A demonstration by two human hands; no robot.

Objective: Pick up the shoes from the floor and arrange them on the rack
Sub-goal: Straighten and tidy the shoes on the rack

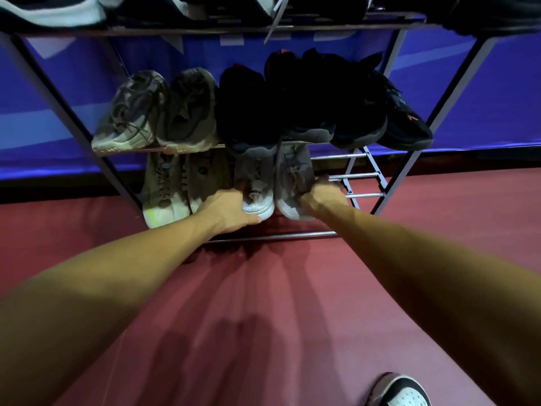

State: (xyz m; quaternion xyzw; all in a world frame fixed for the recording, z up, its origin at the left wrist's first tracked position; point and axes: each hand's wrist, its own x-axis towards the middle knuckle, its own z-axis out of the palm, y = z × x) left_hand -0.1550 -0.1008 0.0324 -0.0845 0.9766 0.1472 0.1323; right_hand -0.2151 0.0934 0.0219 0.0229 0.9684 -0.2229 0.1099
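Observation:
A metal shoe rack point(364, 195) stands against a blue wall. On its bottom shelf lies a pair of grey sneakers with white toes. My left hand point(227, 210) grips the toe of the left grey sneaker point(257, 186). My right hand point(323, 197) grips the right side of the right grey sneaker point(291, 177). A beige pair point(175, 186) with a yellow-green toe sits to their left on the same shelf. The middle shelf holds a grey pair point(158, 112) and several black shoes point(322, 101).
The top shelf carries more shoes point(49, 10), only their soles showing. Bare rods point(355, 175) lie to the right of the grey pair on the bottom shelf. A black-and-white shoe point(401, 391) is on the red floor point(263, 303) at the lower right.

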